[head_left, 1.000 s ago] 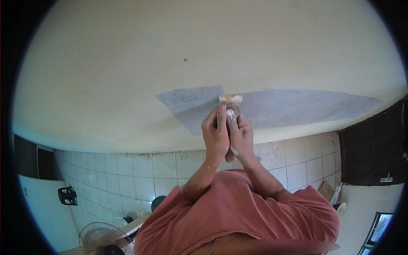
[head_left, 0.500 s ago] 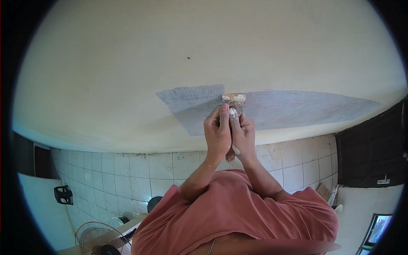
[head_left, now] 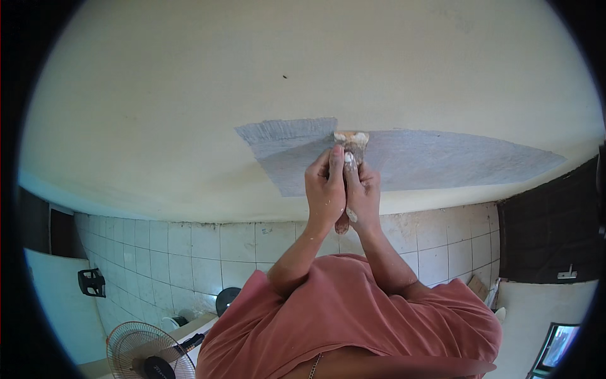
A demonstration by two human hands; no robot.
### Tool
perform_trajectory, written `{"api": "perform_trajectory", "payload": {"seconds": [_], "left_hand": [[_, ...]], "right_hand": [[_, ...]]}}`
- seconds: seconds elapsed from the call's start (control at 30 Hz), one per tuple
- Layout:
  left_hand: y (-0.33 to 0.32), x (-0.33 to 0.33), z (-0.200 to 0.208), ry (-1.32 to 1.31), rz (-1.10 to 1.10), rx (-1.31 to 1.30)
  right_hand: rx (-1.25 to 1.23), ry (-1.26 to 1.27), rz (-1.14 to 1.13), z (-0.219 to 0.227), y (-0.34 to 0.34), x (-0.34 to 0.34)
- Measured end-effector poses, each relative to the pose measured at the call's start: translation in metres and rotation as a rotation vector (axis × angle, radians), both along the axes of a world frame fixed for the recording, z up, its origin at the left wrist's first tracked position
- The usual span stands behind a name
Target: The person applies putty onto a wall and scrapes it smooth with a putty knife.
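Both my hands are wrapped around one scraper, with its paint-caked blade [head_left: 351,140] pointing up at the wall. My left hand [head_left: 325,192] is closed on the left side of the handle, thumb laid along it. From the right, my right hand [head_left: 365,196] grips the same handle, its thumb smeared with white. The handle's brown end sticks out below my palms. The blade lies over a bare grey patch [head_left: 454,161] in the cream-painted wall [head_left: 189,82], near a step in the patch's upper edge. Fingers hide most of the handle.
White floor tiles [head_left: 202,243] run along the wall's foot. A dark door [head_left: 549,221] is at the right. At the left are a black stool [head_left: 93,283] and a wire-caged fan [head_left: 136,354]. A dark round object [head_left: 226,300] is partly hidden by my sleeve.
The view has shifted slightly, so the wall and hands appear a little higher. The scraper sits at about the same place on the grey patch, in the same two-handed grip.
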State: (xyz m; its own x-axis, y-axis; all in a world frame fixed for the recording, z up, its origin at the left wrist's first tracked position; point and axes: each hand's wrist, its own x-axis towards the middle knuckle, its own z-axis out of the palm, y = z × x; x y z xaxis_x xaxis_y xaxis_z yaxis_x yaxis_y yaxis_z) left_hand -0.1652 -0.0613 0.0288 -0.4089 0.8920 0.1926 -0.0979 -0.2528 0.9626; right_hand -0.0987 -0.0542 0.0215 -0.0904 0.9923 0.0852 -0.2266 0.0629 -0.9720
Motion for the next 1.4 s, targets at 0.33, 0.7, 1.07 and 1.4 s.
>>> {"api": "perform_trajectory", "payload": {"seconds": [0.33, 0.7, 1.07, 1.4], "left_hand": [[-0.015, 0.01, -0.014, -0.085, 0.06, -0.032], [-0.036, 0.066, 0.063, -0.057, 0.936, -0.012], [-0.035, 0.101, 0.119, -0.096, 1.213, 0.174], [-0.042, 0.104, 0.118, -0.041, 1.231, 0.224]], "right_hand": [[-0.018, 0.005, 0.151, -0.01, -0.008, 0.003], [-0.277, 0.071, 1.051, 0.043, 0.027, 0.034], [-0.245, -0.064, 1.387, 0.12, 0.026, 0.061], [-0.08, -0.097, 1.243, 0.134, 0.011, 0.054]]}}
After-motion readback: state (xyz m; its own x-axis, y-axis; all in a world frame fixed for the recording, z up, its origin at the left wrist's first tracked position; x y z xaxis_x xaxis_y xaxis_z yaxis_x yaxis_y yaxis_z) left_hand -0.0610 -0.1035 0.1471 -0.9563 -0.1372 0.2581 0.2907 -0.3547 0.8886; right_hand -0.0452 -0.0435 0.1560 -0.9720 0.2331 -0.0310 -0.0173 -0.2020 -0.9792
